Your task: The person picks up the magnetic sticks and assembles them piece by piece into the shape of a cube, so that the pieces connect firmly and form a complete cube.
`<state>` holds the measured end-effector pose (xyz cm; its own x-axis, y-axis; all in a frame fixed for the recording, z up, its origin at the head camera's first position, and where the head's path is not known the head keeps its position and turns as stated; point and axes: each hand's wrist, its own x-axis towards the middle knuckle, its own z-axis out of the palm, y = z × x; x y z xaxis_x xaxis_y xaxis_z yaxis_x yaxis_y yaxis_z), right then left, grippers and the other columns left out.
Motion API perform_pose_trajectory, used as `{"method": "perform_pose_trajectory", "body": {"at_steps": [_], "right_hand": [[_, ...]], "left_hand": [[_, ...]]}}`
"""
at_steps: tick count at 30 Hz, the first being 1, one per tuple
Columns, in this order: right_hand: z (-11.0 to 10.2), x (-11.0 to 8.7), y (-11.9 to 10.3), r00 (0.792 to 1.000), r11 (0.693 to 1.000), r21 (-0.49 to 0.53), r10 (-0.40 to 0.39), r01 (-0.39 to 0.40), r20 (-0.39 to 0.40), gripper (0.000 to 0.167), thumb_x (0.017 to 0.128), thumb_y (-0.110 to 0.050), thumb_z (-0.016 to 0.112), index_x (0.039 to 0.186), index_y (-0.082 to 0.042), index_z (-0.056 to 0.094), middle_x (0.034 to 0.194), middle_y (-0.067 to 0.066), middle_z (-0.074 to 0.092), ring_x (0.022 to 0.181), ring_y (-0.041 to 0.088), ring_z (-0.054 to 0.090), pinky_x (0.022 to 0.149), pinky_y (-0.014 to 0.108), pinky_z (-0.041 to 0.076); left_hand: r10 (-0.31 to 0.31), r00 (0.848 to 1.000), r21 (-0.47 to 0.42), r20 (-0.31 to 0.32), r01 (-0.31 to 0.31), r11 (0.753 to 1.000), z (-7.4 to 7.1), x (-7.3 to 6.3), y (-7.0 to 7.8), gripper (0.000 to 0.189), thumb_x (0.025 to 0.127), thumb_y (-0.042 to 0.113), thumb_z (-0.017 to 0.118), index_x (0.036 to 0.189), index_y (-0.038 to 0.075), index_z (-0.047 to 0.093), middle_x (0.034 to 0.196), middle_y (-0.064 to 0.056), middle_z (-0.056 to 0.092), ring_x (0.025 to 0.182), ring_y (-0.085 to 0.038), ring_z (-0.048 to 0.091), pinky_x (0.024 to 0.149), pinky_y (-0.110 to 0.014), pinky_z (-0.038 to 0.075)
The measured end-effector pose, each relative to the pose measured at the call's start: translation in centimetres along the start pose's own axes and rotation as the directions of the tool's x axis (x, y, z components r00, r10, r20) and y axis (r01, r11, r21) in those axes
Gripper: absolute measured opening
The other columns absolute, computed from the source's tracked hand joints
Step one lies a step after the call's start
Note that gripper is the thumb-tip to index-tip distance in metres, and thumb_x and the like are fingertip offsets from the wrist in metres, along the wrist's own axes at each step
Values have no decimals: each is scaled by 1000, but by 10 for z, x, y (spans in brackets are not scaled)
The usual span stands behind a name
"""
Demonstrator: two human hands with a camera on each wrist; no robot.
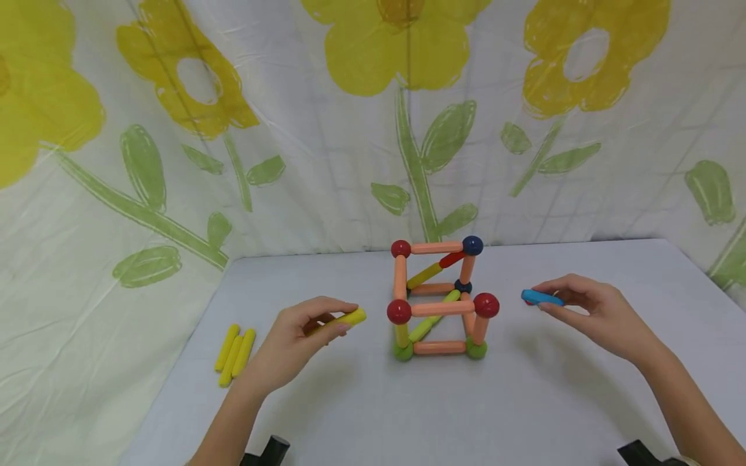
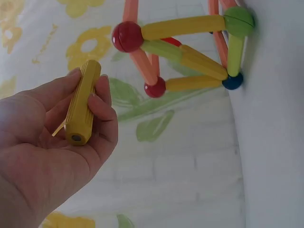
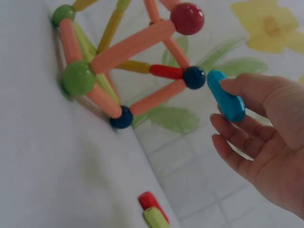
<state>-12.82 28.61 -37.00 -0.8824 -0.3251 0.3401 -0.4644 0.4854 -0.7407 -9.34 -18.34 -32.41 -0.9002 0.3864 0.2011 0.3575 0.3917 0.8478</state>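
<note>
A cube-like frame of magnetic rods and balls [image 1: 444, 309] stands on the table, with orange, yellow, green and red rods joined by red, blue and green balls. To its left, my left hand [image 1: 315, 333] holds a yellow magnetic rod [image 2: 82, 104] between thumb and fingers, apart from the frame. A sliver of yellow shows behind that rod; what it belongs to is hidden. On the frame's right, my right hand [image 1: 594, 310] pinches a blue magnetic rod [image 3: 226, 97] between thumb and fingers, its other fingers loosely bent. The blue rod is also clear of the frame.
Several yellow rods [image 1: 236, 355] lie together at the table's left. A red rod [image 3: 151, 202] and a light green rod [image 3: 156, 218] lie on the table at the right, mostly hidden in the head view. Behind the table hangs a flower-patterned cloth [image 1: 326, 162].
</note>
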Motion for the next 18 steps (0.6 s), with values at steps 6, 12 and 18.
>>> {"method": "perform_pose_trajectory", "body": {"at_steps": [6, 12, 18], "right_hand": [[6, -1, -28, 997, 996, 53, -78, 78, 1, 35, 93, 12, 73, 123, -6, 72, 115, -7, 75, 102, 4, 70, 88, 13, 56], [18, -2, -53, 981, 979, 76, -190, 188, 33, 43, 87, 17, 75, 119, -13, 73, 108, -5, 73, 90, 10, 68, 84, 17, 58], [35, -3, -69, 952, 949, 152, -291, 276, 93, 49, 85, 18, 76, 120, -17, 73, 106, -7, 72, 93, 11, 67, 85, 21, 60]], "left_hand": [[66, 998, -79, -1, -66, 995, 29, 11, 15, 26, 96, 6, 76, 122, 10, 77, 118, -4, 75, 99, -18, 68, 79, -24, 60], [85, 994, -166, 73, -71, 984, 59, 12, 19, 25, 94, 8, 80, 119, 8, 79, 115, -6, 75, 101, -16, 68, 82, -25, 61], [102, 988, -198, 115, -78, 977, 74, 11, 19, 26, 93, 7, 80, 118, 5, 79, 113, -9, 77, 100, -13, 68, 86, -27, 62]]}}
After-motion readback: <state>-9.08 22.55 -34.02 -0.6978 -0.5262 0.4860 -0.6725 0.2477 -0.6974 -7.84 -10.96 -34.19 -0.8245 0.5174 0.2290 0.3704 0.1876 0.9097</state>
